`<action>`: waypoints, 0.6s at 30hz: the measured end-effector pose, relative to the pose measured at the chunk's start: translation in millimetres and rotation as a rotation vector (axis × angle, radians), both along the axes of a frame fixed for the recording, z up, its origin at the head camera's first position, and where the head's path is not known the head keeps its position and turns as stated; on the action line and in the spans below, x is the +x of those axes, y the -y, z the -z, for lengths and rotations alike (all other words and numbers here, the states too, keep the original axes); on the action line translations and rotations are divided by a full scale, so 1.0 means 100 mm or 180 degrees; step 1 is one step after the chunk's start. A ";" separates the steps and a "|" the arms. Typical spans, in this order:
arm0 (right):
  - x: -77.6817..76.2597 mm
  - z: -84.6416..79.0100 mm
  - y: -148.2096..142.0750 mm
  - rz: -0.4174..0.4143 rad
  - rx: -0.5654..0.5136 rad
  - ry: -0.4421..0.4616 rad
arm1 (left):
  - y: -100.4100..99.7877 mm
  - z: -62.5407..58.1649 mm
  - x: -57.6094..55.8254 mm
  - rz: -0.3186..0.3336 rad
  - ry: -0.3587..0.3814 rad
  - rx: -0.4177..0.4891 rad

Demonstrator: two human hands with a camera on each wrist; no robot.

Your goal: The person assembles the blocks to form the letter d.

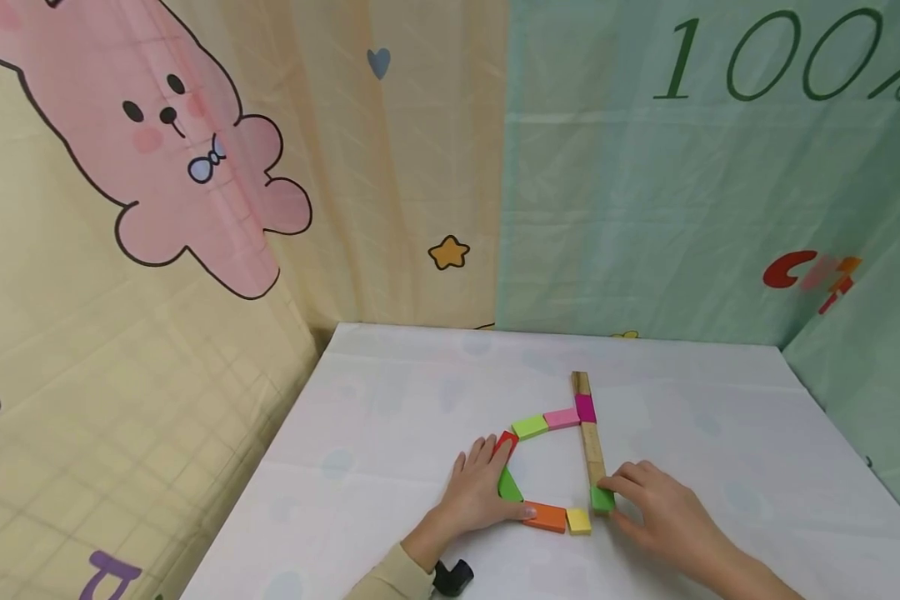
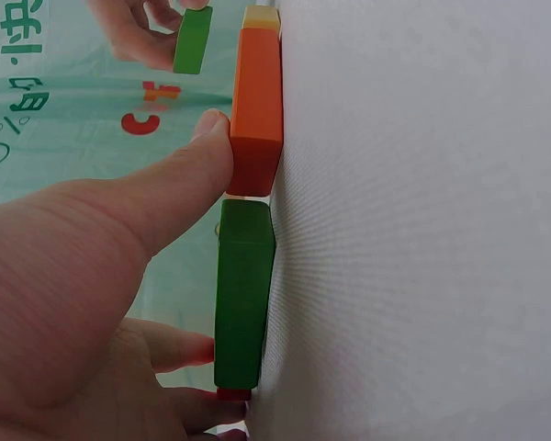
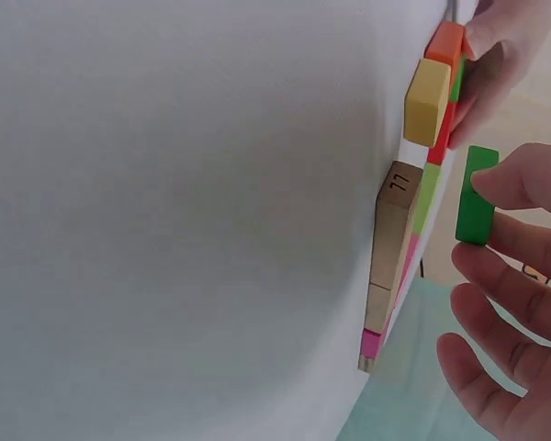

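Observation:
My right hand (image 1: 663, 512) pinches a small green block (image 3: 477, 196) between thumb and forefinger, held off the table near the end of a row of plain wooden blocks (image 1: 593, 454). The left hand (image 1: 476, 492) lies spread over the left side of a ring of blocks. Its thumb touches an orange block (image 2: 258, 110), and its fingers reach over a green block (image 2: 244, 294) and a red block (image 1: 506, 444). Beside the orange block is a yellow block (image 1: 578, 522). Light green (image 1: 530, 427) and pink (image 1: 562, 418) blocks lead to a magenta block (image 1: 585, 408) in the wooden row.
A white cloth (image 1: 390, 467) covers the table. Printed curtains (image 1: 630, 200) hang behind and at both sides. A black object (image 1: 453, 577) sits by the left wrist. One more wooden piece (image 1: 581, 382) ends the row at the far side.

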State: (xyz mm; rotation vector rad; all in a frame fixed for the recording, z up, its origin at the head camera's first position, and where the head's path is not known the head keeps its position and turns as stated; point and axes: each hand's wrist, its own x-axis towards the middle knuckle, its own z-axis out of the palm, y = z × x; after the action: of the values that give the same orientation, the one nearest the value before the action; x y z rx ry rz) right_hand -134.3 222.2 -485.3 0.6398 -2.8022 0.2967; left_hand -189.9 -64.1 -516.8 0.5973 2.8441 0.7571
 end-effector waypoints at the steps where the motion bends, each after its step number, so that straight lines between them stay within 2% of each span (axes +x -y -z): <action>1: 0.01 0.01 0.00 0.0031 0.0020 0.0019 | 0.00 0.00 0.00 0.0000 -0.0005 -0.0003; 7: 0.06 0.06 0.01 0.0177 0.0149 0.0126 | 0.00 0.02 -0.02 0.0010 -0.0009 -0.0008; 13: 0.08 0.11 -0.03 0.0009 0.0141 0.0052 | -0.01 0.01 -0.02 0.0019 0.0004 0.0016; 18: 0.09 0.13 -0.03 -0.0016 0.0165 0.0115 | -0.01 0.00 -0.02 0.0030 0.0005 0.0032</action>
State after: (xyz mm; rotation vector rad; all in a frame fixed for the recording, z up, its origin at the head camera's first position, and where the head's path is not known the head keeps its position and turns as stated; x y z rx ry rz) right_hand -125.3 224.7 -498.2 0.6593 -2.8517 0.2395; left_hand -191.8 -62.9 -516.5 0.6109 2.8358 0.7706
